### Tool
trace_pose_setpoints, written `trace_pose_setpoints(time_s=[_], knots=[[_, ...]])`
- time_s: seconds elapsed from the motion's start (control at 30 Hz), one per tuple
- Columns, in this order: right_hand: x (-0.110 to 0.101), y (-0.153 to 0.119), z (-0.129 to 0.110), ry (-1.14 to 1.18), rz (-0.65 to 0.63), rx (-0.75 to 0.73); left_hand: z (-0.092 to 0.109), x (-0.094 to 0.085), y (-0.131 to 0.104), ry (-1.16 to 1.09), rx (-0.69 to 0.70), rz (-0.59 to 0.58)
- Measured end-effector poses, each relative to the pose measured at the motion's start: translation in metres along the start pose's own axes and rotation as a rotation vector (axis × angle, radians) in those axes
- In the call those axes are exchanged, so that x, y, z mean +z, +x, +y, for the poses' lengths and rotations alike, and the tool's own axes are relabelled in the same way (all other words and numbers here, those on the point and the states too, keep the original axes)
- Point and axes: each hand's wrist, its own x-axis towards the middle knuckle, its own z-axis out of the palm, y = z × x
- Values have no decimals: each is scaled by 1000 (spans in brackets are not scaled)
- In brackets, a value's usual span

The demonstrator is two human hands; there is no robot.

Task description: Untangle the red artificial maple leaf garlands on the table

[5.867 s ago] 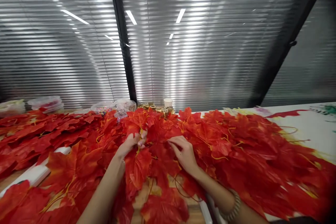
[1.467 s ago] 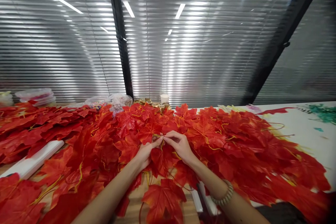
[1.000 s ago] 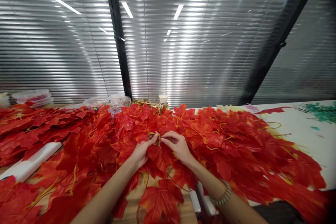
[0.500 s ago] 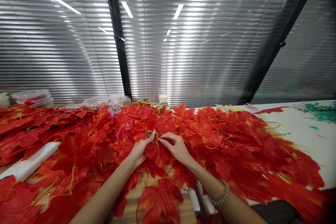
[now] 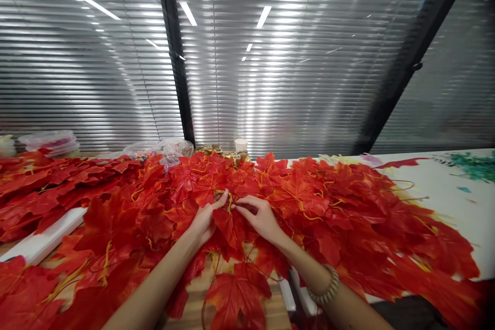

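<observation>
A wide heap of red artificial maple leaves with yellow stems covers the table in front of me. My left hand and my right hand meet over the middle of the heap. Their fingertips pinch a thin yellow stem between them, with a red leaf hanging below it. A beaded bracelet is on my right wrist.
White boards lie under the leaves at the left and near my right forearm. A small paper cup, gold items and clear plastic bags and tubs stand along the blinds. Green bits lie on the white tabletop at the right.
Over six seconds my hands came together from apart in the heap. In the last second they stayed pinched on the stem, shifting only slightly.
</observation>
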Motion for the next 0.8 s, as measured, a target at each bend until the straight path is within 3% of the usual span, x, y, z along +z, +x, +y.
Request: trace_pose_setpoints(time_s=[0.37,0.8], knots=[[0,0,1,-82,25,-68,2,0,1,23,3,28],[-2,-1,-4,-146,19,-92,0,-1,1,-6,18,-59]])
